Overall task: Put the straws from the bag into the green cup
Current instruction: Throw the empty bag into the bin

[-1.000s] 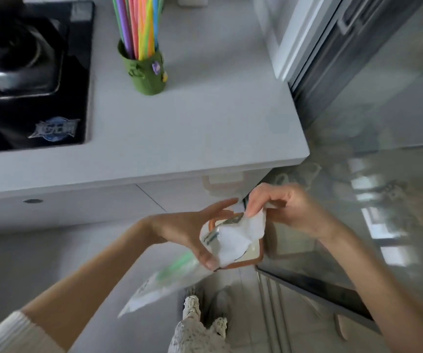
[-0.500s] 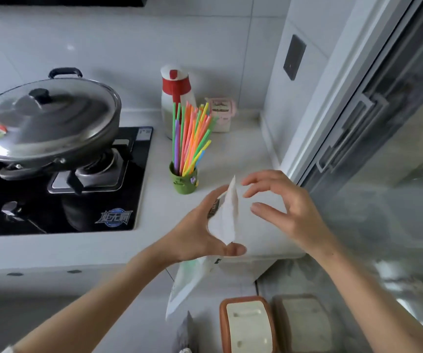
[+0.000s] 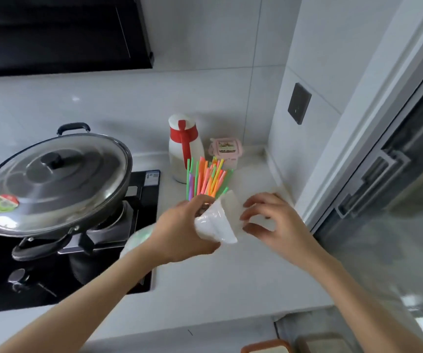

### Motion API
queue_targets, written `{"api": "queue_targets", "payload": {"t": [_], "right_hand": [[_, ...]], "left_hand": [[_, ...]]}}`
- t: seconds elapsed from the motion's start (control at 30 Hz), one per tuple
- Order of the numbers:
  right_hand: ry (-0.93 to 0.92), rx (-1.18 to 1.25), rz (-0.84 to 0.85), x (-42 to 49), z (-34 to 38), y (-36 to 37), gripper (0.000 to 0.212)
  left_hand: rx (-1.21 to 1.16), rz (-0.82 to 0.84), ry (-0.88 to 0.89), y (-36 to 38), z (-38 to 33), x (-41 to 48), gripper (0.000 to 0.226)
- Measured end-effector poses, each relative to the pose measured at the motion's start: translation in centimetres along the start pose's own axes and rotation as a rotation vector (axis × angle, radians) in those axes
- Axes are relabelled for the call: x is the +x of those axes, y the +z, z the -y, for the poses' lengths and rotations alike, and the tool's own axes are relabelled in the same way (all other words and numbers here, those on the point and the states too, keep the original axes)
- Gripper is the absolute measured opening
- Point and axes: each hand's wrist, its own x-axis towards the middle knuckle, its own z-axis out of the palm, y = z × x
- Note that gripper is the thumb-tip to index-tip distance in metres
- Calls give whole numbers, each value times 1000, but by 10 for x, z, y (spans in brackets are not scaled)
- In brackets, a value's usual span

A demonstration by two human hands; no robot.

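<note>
My left hand [image 3: 185, 230] grips a clear plastic bag [image 3: 216, 224] above the white counter; the bag's crumpled top sticks out to the right of the fingers and its lower end [image 3: 139, 238] trails behind the wrist with something green inside. Several colourful straws [image 3: 206, 179] stand upright just behind that hand. The green cup that holds them is hidden by my left hand and the bag. My right hand [image 3: 271, 220] hovers right of the bag with fingers spread, not touching it.
A lidded wok [image 3: 52, 182] sits on the black stove [image 3: 144, 200] at the left. A white and red thermos [image 3: 185, 149] and a pink lidded box [image 3: 227, 150] stand at the back. The wall and a glass sliding door [image 3: 383, 200] bound the counter on the right.
The view has lifted from below the counter up onto it. Both hands rose and moved forward with the bag toward the straws. My right hand let go of the bag's top.
</note>
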Motion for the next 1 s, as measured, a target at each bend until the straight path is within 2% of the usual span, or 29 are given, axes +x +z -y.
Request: {"api": "queue_targets", "payload": {"t": [0.1,0.17,0.27,0.4,0.57,0.67,0.73,0.87,1.0], "right_hand": [[562,865,-42,12,6,19,22],[801,1292,-64,21,1,34,25],[978,1667,-85,29,-10,50,43],[1066,1951,-86,35,-17,59,50],[1015,2026,-26,47,-12,63,49],[1005,1965,-58,50,-12,60,35],[996,1842,-65,48,-15,57,22],[959,1598,-140,46,-24,38,14],[890,1193,-257,54,-23,11,17]], "left_hand": [[498,-16,195,-14,-7,22,80],[895,71,252,-23,-19,35,83],[1330,160,366,-31,-36,54,80],[1570,177,555,-37,-52,72,64],[1786,126,700,-36,-62,86,59],[1816,119,714,-38,-66,89,59],[1788,111,678,-43,-65,91,63],[1698,73,547,-65,-55,88,74],[1519,34,309,-86,-31,88,79]]}}
